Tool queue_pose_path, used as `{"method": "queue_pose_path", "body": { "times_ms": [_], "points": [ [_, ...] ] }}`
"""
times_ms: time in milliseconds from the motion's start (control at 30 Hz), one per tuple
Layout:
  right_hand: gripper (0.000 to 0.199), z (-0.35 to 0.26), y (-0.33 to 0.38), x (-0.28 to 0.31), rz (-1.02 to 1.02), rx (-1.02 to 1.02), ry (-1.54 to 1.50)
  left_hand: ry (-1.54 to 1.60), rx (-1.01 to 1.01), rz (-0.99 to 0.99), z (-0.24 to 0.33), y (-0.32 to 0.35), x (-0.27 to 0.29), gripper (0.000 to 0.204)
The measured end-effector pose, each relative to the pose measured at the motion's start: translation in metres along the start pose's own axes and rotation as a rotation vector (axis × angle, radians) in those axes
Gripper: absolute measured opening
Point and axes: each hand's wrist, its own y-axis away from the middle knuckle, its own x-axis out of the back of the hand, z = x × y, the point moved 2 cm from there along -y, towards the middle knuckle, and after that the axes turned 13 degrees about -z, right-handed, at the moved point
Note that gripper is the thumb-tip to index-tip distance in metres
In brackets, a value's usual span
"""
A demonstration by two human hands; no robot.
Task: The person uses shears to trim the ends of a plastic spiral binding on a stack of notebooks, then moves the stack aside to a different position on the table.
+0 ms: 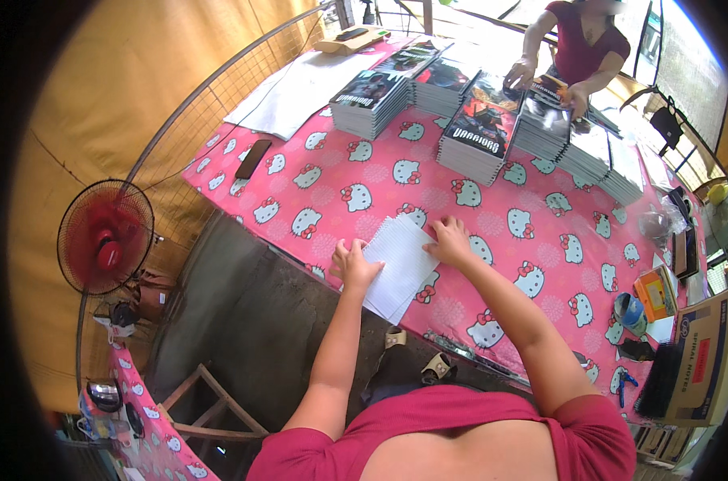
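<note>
A thin stack of white ruled paper sheets [397, 260] lies near the front edge of the pink table, its sheets slightly fanned at the corners. My left hand [357, 266] grips the stack's left side, thumb on the top sheet and fingers bent. On the opposite side my right hand [452, 242] holds the edge, its thumb over the paper. Beyond my hands stand piles of spiral notebooks [484, 128] with dark illustrated covers. Another notebook pile [369, 104] is farther left.
Across the table, a person in a maroon top [590, 44] has both hands on the notebooks. A phone [253, 159] and large white sheets [300, 92] lie at left. A cardboard box [705, 361], blue pliers [627, 386] and tape roll [630, 313] are at right. A fan [107, 240] stands left.
</note>
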Motion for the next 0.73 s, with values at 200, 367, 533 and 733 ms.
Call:
{"method": "queue_pose_path", "body": {
  "times_ms": [200,367,533,733],
  "points": [
    [0.064,-0.029,-0.028,-0.012,-0.131,0.185,0.072,0.376,0.143,0.419,-0.048,0.072,-0.003,0.100],
    [0.071,-0.061,-0.017,-0.027,-0.453,-0.033,-0.005,1.477,0.199,-0.161,-0.095,0.088,-0.043,0.064],
    [0.060,-0.024,0.022,-0.015,-0.473,0.080,-0.475,1.174,-0.350,-0.199,-0.056,0.060,0.014,0.047],
    [0.051,0.038,0.127,0.008,0.126,0.053,-1.295,1.195,-0.634,-0.551,0.053,0.038,0.033,0.055]
  ]
}}
